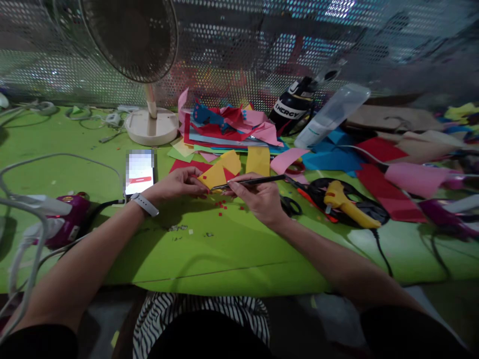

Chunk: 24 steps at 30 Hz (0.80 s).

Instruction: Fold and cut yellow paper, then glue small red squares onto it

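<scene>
Red square (pixel 204 177): sitting on the yellow paper (pixel 216 175); it could be sliding off if the paper is tipping, I think.
Tool tip: pointing at the paper's near edge; a hard poke could be bending or tearing it, since the paper is looking thin.
Red bits (pixel 220 214): lying loose on the bench (pixel 239 264); a brushing finger or a puff of air could be scattering them.
Left grip (pixel 181 183): pinching the yellow paper at its near left corner; a loose pinch could be letting it swing.
Right grip (pixel 262 197): holding the thin black tool (pixel 267 179) like a pen; whether its tip is pinching anything, I cannot tell.
Yellow paper: reaching from the left fingertips toward the right grip and slanting away; whether it is touching the bench, I cannot tell.
</scene>
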Each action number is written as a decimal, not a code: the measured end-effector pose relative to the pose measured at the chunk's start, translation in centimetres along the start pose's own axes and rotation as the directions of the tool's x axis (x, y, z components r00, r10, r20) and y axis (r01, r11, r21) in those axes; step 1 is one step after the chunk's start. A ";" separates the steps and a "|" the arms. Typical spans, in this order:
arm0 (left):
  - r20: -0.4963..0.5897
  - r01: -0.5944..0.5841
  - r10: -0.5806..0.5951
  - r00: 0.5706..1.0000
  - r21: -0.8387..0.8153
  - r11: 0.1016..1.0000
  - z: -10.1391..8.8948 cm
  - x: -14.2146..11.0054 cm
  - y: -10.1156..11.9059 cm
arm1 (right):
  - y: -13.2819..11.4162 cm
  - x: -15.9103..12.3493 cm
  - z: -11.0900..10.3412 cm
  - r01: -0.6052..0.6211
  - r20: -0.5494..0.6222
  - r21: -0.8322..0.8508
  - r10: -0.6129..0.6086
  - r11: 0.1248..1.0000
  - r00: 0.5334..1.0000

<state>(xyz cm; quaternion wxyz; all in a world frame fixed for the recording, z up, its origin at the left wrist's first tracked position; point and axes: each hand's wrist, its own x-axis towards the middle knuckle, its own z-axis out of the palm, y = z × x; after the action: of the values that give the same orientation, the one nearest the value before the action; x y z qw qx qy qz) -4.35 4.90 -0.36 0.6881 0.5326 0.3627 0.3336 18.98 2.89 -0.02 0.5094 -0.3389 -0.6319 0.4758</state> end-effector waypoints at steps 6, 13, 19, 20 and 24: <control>0.030 0.010 -0.009 1.000 -0.013 1.000 0.2 -0.2 0.0 | 0.1 0.1 -0.1 -0.046 0.017 0.011 0.046 0.999 0.999; 0.023 -0.021 0.020 1.000 0.028 0.999 0.0 -0.1 0.0 | -0.4 0.2 -0.5 0.002 -0.042 0.010 -0.001 1.000 0.999; 0.043 -0.037 0.035 0.998 0.025 0.999 0.4 -0.3 0.1 | 0.3 0.6 -0.7 -0.004 -0.134 0.069 0.013 0.998 0.991; 0.044 -0.041 0.040 0.998 0.028 0.999 0.5 -0.3 0.1 | 0.5 0.6 -0.7 -0.013 -0.131 0.080 0.023 0.997 0.991; 0.052 -0.040 0.037 0.998 0.055 0.998 0.8 -0.4 0.2 | 0.8 0.7 -0.6 -0.028 -0.116 0.102 0.040 0.994 0.992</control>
<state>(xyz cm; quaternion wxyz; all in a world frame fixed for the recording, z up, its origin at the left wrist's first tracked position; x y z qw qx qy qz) -3.90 4.17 0.00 0.6752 0.5669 0.3439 0.3231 19.34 3.91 -0.49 0.5540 -0.3512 -0.5703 0.4945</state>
